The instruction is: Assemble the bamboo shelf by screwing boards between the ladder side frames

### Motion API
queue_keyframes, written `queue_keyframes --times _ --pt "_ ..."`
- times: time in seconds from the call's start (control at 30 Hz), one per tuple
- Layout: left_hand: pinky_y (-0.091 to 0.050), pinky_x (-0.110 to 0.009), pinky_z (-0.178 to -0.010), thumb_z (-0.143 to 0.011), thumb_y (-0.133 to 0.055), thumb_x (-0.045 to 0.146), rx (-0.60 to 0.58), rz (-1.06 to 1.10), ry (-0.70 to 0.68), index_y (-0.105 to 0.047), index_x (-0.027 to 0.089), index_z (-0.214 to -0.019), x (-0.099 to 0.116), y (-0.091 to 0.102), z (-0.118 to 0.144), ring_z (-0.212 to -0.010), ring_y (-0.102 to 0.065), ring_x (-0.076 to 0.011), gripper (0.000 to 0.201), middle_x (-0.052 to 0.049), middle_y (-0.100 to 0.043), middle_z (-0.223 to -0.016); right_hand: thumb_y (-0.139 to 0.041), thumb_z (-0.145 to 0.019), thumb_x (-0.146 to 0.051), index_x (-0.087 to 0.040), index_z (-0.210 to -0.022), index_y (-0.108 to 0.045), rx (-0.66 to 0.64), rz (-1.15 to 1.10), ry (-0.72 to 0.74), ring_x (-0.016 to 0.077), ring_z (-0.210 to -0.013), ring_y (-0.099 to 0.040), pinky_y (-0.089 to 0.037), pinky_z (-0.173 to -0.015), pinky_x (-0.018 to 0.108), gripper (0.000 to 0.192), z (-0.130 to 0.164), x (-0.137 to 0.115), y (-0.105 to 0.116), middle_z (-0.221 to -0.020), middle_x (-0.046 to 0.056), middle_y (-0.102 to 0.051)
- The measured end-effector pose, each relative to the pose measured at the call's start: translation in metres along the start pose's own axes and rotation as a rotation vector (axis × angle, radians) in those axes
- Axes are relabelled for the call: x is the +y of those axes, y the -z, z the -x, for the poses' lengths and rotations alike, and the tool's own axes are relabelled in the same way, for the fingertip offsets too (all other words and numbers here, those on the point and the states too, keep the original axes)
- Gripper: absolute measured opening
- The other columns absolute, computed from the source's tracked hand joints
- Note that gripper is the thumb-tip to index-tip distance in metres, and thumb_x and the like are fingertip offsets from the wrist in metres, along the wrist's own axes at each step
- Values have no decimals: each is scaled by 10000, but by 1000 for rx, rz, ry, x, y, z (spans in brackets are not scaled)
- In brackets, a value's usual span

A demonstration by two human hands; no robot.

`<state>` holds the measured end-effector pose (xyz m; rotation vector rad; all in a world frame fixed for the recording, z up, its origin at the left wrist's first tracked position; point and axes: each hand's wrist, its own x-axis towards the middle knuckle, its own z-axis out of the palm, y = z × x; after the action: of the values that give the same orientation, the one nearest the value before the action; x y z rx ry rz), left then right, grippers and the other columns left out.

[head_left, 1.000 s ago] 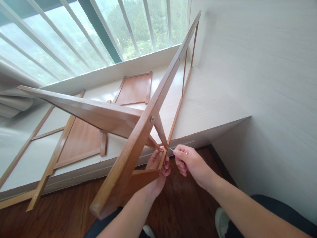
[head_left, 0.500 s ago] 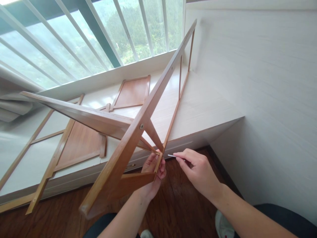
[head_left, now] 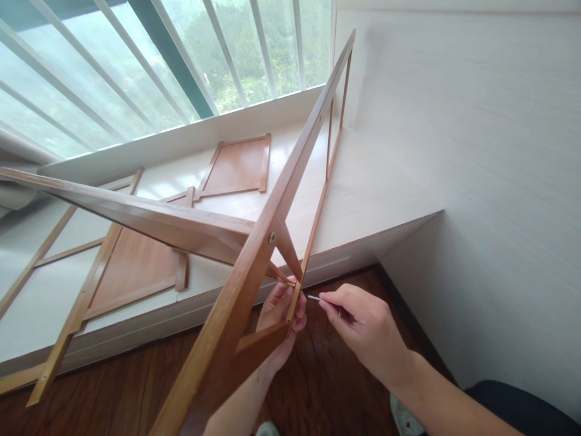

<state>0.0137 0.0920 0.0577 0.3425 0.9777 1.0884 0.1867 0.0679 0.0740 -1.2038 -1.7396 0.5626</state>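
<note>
Two flat wooden panels lie on the white window ledge point(head_left: 363, 194): a smaller panel point(head_left: 238, 166) near the window bars and a larger panel point(head_left: 134, 269) nearer the ledge's front edge, with thin wooden frame pieces point(head_left: 49, 248) lying beside it. Dark wooden floor point(head_left: 327, 375) runs below the ledge, and a white wall rises on the right. A crossed wooden frame point(head_left: 254, 266), its two long bars joined at a metal bolt point(head_left: 272, 238), stands tilted in front of the ledge and fills the middle of the view, hiding part of the panels and much of the left forearm. The left hand point(head_left: 284, 321) is curled closed around the frame's thin lower rail, fingers wrapped over its edge. The right hand point(head_left: 363, 330) is pinched shut on a thin metal tool point(head_left: 314, 298), thumb and fingers closed tight, its tip pointing at the rail just beside the left hand's fingers.
</note>
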Motion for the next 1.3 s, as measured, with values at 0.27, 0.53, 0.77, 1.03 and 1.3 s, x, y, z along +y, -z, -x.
queue_keyframes --times 0.27,0.53,0.77,1.03,1.3 --pt "-371 -156 -435 -741 -890 375 -45 -25 6 -686 170 -1021 -4 8 -2 -508 -523 -62 402 20 -650 -686 -589 -990 -148 -161 -963 -712 19 72 69 147 -691 -580 -494 -661 283 127 -9 7 -8 -738 36 -645" --pt "-369 -160 -423 -707 -910 412 -42 -44 -11 -710 162 -1017 -2 2 -2 -509 -540 -72 445 3 -660 -681 -565 -997 -143 -187 -912 -698 -25 86 135 150 -671 -573 -480 -641 292 164 -16 13 -9 -701 29 -627" --pt "-374 -163 -422 -780 -859 386 -35 -53 -33 -687 177 -982 -6 10 -3 -506 -529 -67 338 15 -651 -689 -570 -982 -115 -197 -954 -712 -21 131 203 161 -706 -582 -486 -667 300 166 -15 17 -11 -739 48 -657" --pt "-360 -164 -411 -705 -908 405 24 -20 9 -659 186 -1029 0 1 1 -492 -508 -71 463 31 -643 -675 -575 -1001 -167 -190 -922 -703 9 59 81 172 -737 -585 -469 -699 307 153 -10 16 -23 -766 53 -672" --pt "-359 -165 -426 -730 -885 374 40 -20 8 -664 178 -1076 0 0 6 -499 -511 -69 455 23 -656 -698 -616 -986 -357 -206 -802 -718 -46 -221 -367 174 -719 -629 -453 -675 288 259 -13 1 -23 -778 42 -721"
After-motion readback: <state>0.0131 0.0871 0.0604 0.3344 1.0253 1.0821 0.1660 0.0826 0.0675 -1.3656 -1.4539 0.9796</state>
